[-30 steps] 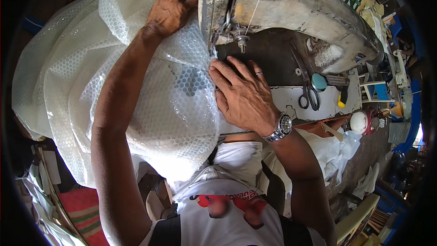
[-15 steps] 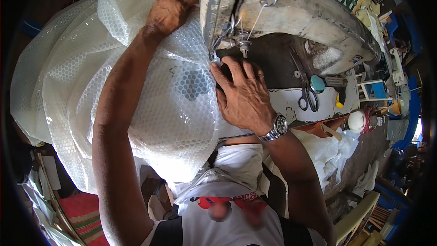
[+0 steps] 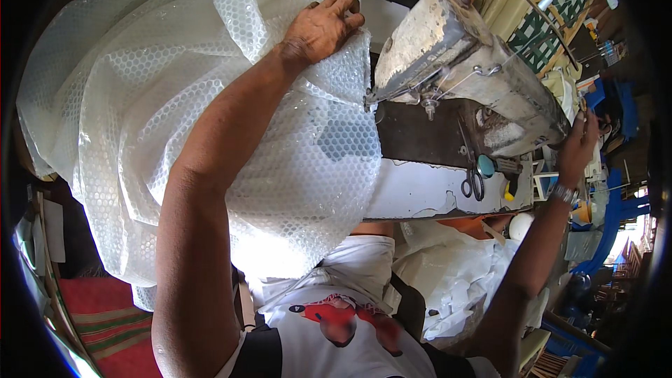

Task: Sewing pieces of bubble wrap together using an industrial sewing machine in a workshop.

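One big sheet of bubble wrap [image 3: 210,140] fills the left and middle of the view, piled in loose folds on the sewing table [image 3: 427,192] and hanging over its near edge toward the person's lap. Its right edge lies just beside the needle area of the industrial sewing machine [image 3: 462,70], a worn grey one with chipped paint. The left hand [image 3: 323,26] rests on top of the wrap, near the machine head, with fingers bent and pressed down into the plastic, gathering a fold under the palm. The right hand [image 3: 579,145] is far to the right, at the end of the machine where the handwheel should be; its fingers curl around something there, but I cannot tell exactly what they grip. This hand has a wristwatch [image 3: 561,194] on the wrist. On the white table top, near the machine base, lie a pair of scissors [image 3: 474,183], and just beside them a small tool with a yellow handle [image 3: 509,190]. Below the table, some white plastic bags [image 3: 455,273] are heaped beside the person's knee.
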`<state>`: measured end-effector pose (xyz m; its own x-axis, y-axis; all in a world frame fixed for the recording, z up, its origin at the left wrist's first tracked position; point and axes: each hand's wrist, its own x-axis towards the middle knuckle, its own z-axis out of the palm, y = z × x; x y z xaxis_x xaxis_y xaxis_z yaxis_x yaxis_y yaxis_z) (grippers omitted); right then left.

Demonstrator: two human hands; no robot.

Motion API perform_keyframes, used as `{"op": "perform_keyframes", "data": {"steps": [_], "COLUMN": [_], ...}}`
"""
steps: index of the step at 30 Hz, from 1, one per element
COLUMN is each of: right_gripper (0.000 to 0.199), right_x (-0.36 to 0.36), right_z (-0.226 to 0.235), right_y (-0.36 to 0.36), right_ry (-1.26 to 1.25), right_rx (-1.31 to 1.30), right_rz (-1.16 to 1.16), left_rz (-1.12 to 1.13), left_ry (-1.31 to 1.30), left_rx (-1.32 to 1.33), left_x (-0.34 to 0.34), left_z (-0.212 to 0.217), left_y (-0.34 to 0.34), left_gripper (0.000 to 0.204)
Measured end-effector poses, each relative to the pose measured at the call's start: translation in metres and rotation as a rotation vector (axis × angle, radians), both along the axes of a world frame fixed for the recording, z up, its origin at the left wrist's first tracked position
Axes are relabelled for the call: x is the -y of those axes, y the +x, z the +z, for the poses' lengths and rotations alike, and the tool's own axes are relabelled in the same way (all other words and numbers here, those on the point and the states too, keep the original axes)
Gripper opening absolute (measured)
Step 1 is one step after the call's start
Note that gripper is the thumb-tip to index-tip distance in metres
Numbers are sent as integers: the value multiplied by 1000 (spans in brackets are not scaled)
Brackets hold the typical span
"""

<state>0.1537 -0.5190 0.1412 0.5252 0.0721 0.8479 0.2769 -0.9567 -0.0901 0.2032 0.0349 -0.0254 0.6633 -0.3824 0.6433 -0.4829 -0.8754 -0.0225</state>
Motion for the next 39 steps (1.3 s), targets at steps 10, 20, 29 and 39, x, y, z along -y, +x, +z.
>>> {"op": "perform_keyframes", "data": {"steps": [10,20,29,39], "right_gripper": [68,57,56,47], "right_x": [136,124,149,174], "right_z": [-10,-19,-18,-39], "right_y": [95,96,142,134], "right_ry": [526,400,293,465], "right_rx": [-697,-698,-768,-671], "right_rz": [-66,-23,-202,34], "left_rz": [0,-100,-79,-57], "left_ry": [-11,-66,376,190], "left_rx": [-84,-99,-327,-227], "left_x": [1,16,45,40], "left_z": [-7,83,67,20], "left_y": [3,-37,-143,-144], "left_gripper": [25,23,29,28]}}
